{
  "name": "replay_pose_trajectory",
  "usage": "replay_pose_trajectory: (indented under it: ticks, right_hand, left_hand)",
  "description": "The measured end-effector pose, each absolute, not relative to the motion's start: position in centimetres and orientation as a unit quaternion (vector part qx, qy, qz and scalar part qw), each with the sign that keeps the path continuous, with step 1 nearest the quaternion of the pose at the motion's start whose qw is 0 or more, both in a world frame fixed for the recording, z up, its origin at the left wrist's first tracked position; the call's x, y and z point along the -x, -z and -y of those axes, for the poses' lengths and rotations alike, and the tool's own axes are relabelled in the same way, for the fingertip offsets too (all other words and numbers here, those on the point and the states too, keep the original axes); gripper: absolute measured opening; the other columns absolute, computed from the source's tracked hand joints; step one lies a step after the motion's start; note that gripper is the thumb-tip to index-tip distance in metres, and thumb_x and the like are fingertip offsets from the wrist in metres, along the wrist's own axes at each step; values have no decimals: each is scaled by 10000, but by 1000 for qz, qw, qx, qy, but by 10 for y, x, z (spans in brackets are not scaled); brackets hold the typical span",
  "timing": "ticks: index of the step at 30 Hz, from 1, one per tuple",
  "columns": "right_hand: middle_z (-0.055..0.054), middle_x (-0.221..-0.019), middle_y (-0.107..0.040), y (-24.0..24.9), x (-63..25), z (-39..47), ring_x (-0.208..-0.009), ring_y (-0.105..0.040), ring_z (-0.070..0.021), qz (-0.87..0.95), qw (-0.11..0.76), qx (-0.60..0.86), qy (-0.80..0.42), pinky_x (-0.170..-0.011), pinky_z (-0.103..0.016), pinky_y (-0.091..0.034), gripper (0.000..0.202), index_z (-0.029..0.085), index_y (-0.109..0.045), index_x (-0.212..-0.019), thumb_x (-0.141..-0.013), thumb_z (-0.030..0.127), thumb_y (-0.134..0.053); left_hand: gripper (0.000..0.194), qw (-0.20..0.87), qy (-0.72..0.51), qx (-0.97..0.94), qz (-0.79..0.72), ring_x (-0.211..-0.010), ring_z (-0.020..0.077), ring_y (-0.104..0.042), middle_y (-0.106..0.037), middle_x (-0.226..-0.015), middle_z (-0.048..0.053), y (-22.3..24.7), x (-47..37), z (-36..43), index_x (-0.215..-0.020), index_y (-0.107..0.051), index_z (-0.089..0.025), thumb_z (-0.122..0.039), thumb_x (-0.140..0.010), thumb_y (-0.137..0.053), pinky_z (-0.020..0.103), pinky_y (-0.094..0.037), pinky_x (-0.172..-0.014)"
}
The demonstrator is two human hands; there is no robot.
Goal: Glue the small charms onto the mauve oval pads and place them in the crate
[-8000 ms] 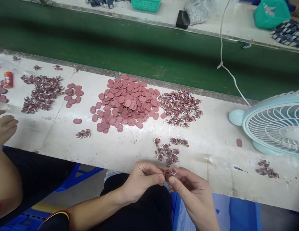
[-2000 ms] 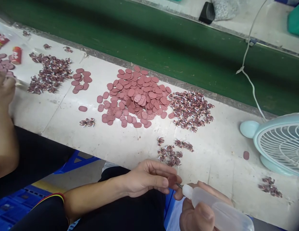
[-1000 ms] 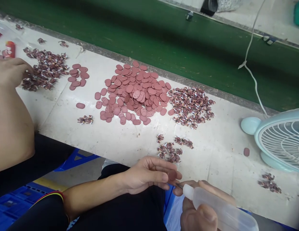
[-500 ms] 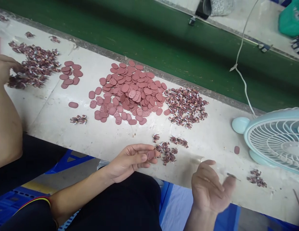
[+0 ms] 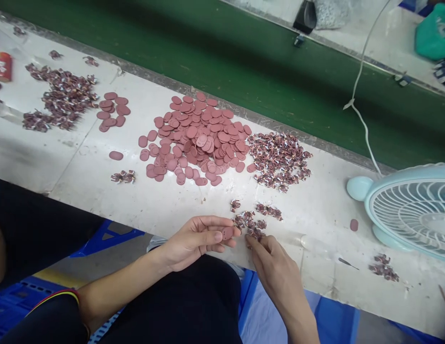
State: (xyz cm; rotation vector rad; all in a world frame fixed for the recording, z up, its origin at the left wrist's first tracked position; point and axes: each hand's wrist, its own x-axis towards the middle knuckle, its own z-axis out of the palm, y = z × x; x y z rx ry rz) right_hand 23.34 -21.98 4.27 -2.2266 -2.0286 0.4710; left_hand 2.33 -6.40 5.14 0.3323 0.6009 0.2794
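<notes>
One red oval [image 5: 227, 233] sits between thumb and fingers of our left hand [image 5: 202, 240], nearer us than the oval pile [image 5: 197, 138]. Our right hand [image 5: 270, 255], on that pile's near right, is narrowed over a brown cluster [image 5: 249, 221]; we cannot tell if it grips anything. Our oval shows nothing attached, so we judge it unfinished; plenty remains, with a brown heap [image 5: 279, 160] right of the oval pile.
</notes>
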Motion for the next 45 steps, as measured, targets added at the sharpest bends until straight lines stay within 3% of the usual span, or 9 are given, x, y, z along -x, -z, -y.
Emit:
replay_pose_trajectory:
  ticks: [3, 9, 12, 18, 22, 26, 35, 45]
  right_hand:
    - [-47, -946, -622, -43, -233, 219, -804, -669, -172, 669, 101, 721, -149, -597, -254, -531, 349, 223, -671, -1338, -1010, 207, -553]
    - [-27, -982, -661, -82, -208, 214, -655, -642, -104, 428, 446, 724, -307, -556, -223, -543, 253, 300, -749, -1173, -965, 197, -648]
    - [-21, -889, -707, -100, -192, 211, -617, -656, -116, 330, 512, 686, -397, -549, -224, -569, 168, 281, -772, -1076, -931, 225, -710]
    - [-47, -852, -766, -106, -182, 203, -687, -710, -170, 252, 493, 697, -455, -632, -279, -621, 132, 245, -783, -1001, -884, 306, -775]
    - [-59, -831, -777, -110, -186, 201, -695, -726, -182, 241, 482, 703, -464, -635, -277, -622, 133, 232, -786, -959, -870, 332, -789]
    - [-62, -870, -788, -112, -190, 202, -741, -744, -186, 240, 459, 704, -486, -680, -275, -628, 157, 242, -786, -986, -879, 357, -783]
    - [-72, -851, -780, -122, -196, 194, -752, -726, -187, 219, 442, 705, -509, -703, -275, -624, 257, 212, -799, -954, -858, 451, -790]
    - [-45, -817, -757, -129, -191, 194, -744, -718, -177, 219, 440, 723, -486, -715, -270, -624, 240, 228, -768, -917, -866, 462, -776]
  left_hand:
    - [268, 932, -139, -160, -294, -953, 177, -799, -820, -1157, 110, -52, -23, 66, -1122, -816, -190, -214, -855, -834, 181, -612, -761]
    - [315, 932, -140, -179, -282, -955, 194, -798, -812, -1183, 115, -52, -25, 75, -1115, -821, -214, -215, -805, -877, 191, -610, -739]
    - [312, 932, -133, -201, -272, -906, 198, -795, -831, -1093, 106, -54, -29, 81, -1074, -830, -202, -217, -770, -902, 214, -619, -704]
    - [308, 938, -116, -196, -262, -801, 164, -778, -840, -932, 69, -55, -36, 86, -985, -809, -181, -160, -705, -938, 234, -613, -695]
    - [260, 929, -102, -196, -296, -617, 115, -715, -808, -761, 43, -53, -37, 88, -821, -775, -142, -206, -660, -969, 220, -571, -651]
    - [212, 908, -104, -239, -328, -628, 138, -711, -786, -681, 54, -53, -37, 92, -739, -795, -130, -255, -682, -957, 248, -566, -677]
    - [108, 897, -148, -297, -291, -870, 251, -785, -840, -924, 109, -63, -41, 93, -745, -829, -157, -242, -763, -894, 345, -601, -819]
    - [57, 856, -195, -364, -311, -990, 265, -785, -831, -1078, 111, -73, -40, 92, -805, -851, -197, -232, -777, -886, 365, -611, -913]
